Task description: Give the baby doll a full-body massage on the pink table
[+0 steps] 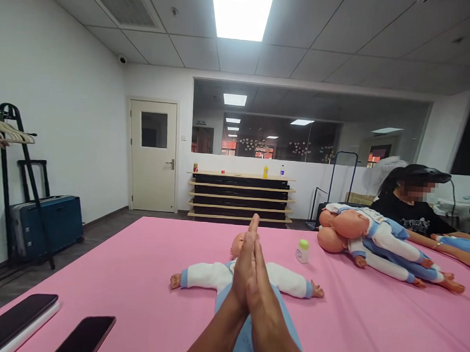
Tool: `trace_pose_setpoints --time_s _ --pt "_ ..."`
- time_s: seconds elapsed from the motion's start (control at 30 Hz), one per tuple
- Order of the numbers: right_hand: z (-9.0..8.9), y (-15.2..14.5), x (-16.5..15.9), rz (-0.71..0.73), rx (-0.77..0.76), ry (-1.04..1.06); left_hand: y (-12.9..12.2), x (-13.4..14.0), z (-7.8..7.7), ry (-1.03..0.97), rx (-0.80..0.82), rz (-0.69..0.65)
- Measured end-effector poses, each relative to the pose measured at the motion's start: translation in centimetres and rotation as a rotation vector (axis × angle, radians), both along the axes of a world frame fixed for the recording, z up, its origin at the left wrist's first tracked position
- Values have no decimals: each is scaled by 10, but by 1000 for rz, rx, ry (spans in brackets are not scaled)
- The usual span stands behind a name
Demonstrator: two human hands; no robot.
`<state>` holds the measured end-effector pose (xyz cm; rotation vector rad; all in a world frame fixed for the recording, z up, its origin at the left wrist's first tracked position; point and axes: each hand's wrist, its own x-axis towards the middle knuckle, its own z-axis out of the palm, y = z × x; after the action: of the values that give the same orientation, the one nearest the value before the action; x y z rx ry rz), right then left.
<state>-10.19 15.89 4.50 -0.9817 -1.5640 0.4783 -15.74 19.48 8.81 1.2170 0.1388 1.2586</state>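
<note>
- Pressing left hand (241, 277) and right hand (263, 294) palm to palm here, right above the baby doll (223, 297)!
- Holding fingers (246, 254) straight, nearly upright and together, pinching nothing.
- Finding that doll stretched along the pink worktop (134, 265), directly ahead, with arms flung wide and head partly hidden.
- Judging progress: looks already dressed and laid out, not gripped; impossible to tell what's left.
- Spotting a green-lidded jar (302, 253) beyond one sleeve, then, farther right, piled dolls (390, 237) near a co-worker (402, 213).
</note>
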Motion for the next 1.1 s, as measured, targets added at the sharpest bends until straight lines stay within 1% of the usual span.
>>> trace_pose_setpoints --time_s 0.07,0.1,0.13,0.17,0.2,0.23,0.27,0.33,0.37,0.4,0.43,0.5,0.57,0.6,0.67,0.73,0.83,0.93,1.1 --pt "-3 22 13 -127 38 81 1 2 1 -43 -69 -74" --pt "-8 35 22 -220 50 121 3 2 1 -81 -92 -82" --pt "-15 49 33 -323 59 157 7 0 1 -123 -101 -54" --pt "-26 63 45 -425 14 149 14 -1 0 -158 -105 15" --pt "-39 75 56 -521 -58 77 23 -4 -2 -176 -107 117" --pt "-54 84 66 -553 -88 -39 34 -6 -6 -169 -106 239" --pt "-70 92 74 -523 -99 -175 47 -7 -13 -131 -99 369" --pt "-98 100 86 -408 -117 -412 73 -6 -33 81 -16 617" --pt "-109 101 89 -358 -121 -496 83 -2 -46 225 50 705" --pt "-116 102 91 -327 -126 -556 92 2 -61 367 120 764" --pt "-122 102 92 -315 -126 -600 97 8 -77 494 186 789" --pt "-126 103 94 -305 -109 -670 102 20 -108 660 283 749" --pt "-128 106 96 -297 -96 -717 100 30 -134 753 362 673" --pt "-129 107 96 -296 -96 -730 99 32 -144 791 400 638" --pt "-131 108 97 -304 -101 -739 100 32 -158 884 486 594" --pt "-133 107 96 -312 -109 -738 104 28 -166 1033 602 586" --pt "-132 104 94 -321 -128 -739 113 20 -174 1270 751 584" --pt "-130 102 92 -332 -175 -712 119 11 -180 1367 744 557" --pt "-128 103 90 -393 -323 -614 126 -7 -193 1404 617 543"
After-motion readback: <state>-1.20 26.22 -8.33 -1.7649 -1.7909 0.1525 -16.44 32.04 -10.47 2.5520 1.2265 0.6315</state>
